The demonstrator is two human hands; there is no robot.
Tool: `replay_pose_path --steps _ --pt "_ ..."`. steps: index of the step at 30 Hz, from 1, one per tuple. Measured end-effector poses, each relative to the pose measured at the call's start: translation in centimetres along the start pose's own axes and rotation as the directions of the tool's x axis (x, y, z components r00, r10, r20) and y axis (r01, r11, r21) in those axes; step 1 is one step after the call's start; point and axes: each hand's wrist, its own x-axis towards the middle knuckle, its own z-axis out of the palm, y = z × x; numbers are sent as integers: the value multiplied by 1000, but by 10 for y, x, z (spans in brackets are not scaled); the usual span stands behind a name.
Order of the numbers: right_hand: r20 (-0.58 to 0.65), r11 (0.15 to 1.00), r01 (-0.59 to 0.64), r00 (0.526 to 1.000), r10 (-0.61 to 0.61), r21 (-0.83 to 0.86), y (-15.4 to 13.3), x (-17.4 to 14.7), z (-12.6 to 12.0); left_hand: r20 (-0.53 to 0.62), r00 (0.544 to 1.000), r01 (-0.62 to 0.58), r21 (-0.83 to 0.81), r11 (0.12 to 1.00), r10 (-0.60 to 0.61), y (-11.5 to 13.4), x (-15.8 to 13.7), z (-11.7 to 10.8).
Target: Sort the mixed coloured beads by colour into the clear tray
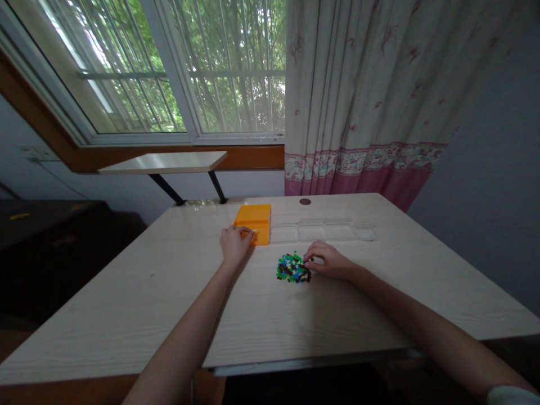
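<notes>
A small heap of tiny coloured pieces (291, 269), green, blue, white and dark brown, lies on the light wood table. At its right edge, my right hand (327, 260) has thumb and fingers pinched together. Whatever is between those fingertips is too small to make out. Farther left, an orange box with a raised back part (253, 214) stands on the table. My left hand (236, 243) reaches over its front left side, fingers curled and tips brought together above the orange surface. What the left fingertips hold, if anything, cannot be made out.
Shallow clear plastic trays (324, 229) lie in a row right of the orange box. Behind stands a small raised shelf (169, 162) on black legs. A round cable hole (305, 201) is near the back edge. A curtain (358, 112) hangs behind the table.
</notes>
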Motion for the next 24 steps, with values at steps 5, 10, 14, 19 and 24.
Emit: replay_pose_path --steps 5,10,14,19,24 --pt "26 1000 9 1000 -9 -4 -2 0 8 82 992 86 56 995 -91 3 1 3" --pt "23 1000 3 1000 -2 -18 0 -1 10 105 989 101 68 993 -108 4 -1 2" --pt "26 1000 -10 1000 11 -30 1 0 11 62 995 79 29 996 -80 5 -2 0" --pt "-2 998 -57 998 57 -1 -1 2 11 22 964 -248 -286 926 265 20 -14 -2" --pt "-28 983 -178 983 179 33 -1 2 8 193 751 -444 -560 700 631 49 -42 -3"
